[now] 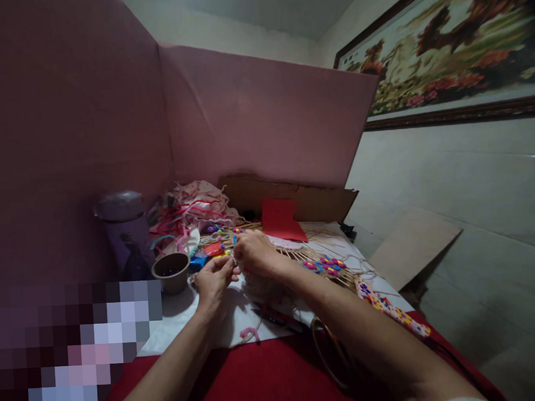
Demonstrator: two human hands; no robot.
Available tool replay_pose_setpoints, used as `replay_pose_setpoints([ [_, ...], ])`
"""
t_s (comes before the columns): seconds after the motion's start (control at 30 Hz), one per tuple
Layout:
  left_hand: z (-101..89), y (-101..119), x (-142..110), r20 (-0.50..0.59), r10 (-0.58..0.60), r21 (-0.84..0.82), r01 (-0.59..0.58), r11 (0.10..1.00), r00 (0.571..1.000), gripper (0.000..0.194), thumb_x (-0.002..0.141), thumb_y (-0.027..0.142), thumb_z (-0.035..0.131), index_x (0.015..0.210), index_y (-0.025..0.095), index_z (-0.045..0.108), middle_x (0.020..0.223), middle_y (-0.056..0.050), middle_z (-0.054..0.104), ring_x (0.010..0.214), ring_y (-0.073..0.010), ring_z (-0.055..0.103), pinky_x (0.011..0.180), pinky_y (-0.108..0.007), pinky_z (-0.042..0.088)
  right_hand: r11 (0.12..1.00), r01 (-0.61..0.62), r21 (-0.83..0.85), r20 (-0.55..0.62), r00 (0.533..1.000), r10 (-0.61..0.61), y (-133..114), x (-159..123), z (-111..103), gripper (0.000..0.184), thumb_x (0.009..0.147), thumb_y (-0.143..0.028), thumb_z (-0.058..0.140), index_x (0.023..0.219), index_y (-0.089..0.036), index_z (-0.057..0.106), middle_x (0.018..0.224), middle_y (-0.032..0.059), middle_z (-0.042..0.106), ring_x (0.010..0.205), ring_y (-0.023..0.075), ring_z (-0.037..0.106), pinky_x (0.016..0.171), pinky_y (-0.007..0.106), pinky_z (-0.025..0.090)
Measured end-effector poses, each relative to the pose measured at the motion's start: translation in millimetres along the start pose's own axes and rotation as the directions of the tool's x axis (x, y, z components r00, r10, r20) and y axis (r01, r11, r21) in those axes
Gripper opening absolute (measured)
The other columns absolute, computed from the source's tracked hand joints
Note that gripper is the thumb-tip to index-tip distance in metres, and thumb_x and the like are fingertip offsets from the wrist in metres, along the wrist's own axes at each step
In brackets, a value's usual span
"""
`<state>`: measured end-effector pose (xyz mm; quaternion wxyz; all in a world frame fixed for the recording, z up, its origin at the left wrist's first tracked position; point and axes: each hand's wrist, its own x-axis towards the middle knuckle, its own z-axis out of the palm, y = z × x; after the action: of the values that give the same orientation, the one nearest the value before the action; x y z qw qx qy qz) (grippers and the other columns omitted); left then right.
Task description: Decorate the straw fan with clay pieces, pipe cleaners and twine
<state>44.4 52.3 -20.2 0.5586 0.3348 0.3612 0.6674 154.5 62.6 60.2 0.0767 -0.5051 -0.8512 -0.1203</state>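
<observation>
Over the white sheet, my left hand (215,279) is closed, its thumb and fingertips pinched together. Close against it, my right hand (258,255) is also closed, with the fingers bent in. Something small and whitish shows between the fingertips of both hands, too small to name. Behind them lie a red packet (214,249) and a blue packet (198,264). To the left stands a brown cup (171,274) with dark contents. Under my right forearm lies a dark tool with red parts (272,315), partly in shadow. A curled pink fuzzy strip (251,333) rests nearer to me.
Right of my hands lie pink, yellow and blue flower pieces (329,265) on thin sticks. A flowered strip (392,310) extends beyond my forearm. A purple bottle (125,238), tangled pink strips (196,207) and red paper (283,220) stand or lie behind. Pink panels (263,114) enclose the table.
</observation>
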Motion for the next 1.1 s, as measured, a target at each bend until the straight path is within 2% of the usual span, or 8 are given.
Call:
replay_pose_setpoints([
  [0.17,-1.3,-2.9,2.4,0.0,0.019,0.029,-0.019,0.999,1.0,0.033,0.048,0.026,0.081,0.07,0.01,0.062,0.05,-0.001,0.063,0.04,-0.0084,0.054,0.039,-0.018,0.04,1.0,-0.011,-0.014,-0.021,1.0,0.011,-1.9,0.2,0.7,0.016,0.078,-0.025,0.056,0.078,-0.021,0.072,0.089,0.0063,0.068,0.088,0.0199,0.057,0.066,0.027,0.036],
  [0.6,-1.0,-4.6,4.1,-0.001,0.05,0.024,-0.05,0.998,0.999,0.038,0.044,0.03,0.082,0.068,0.01,0.061,0.048,0.0,0.061,0.04,-0.0096,0.054,0.04,-0.02,0.041,1.0,-0.011,-0.024,-0.041,0.999,0.01,-3.8,2.5,2.5,0.015,0.078,-0.027,0.058,0.073,-0.021,0.071,0.087,0.0049,0.069,0.088,0.0202,0.056,0.067,0.028,0.034],
  [1.1,-3.0,-8.7,7.2,-0.024,0.095,0.054,-0.094,0.994,0.995,0.04,0.043,0.035,0.083,0.066,0.011,0.061,0.049,0.0,0.061,0.042,-0.0119,0.056,0.04,-0.022,0.042,0.999,-0.006,-0.034,-0.031,1.0,0.005,-4.6,5.0,1.7,0.016,0.077,-0.027,0.058,0.075,-0.022,0.072,0.086,0.0059,0.069,0.087,0.0203,0.056,0.069,0.029,0.033],
])
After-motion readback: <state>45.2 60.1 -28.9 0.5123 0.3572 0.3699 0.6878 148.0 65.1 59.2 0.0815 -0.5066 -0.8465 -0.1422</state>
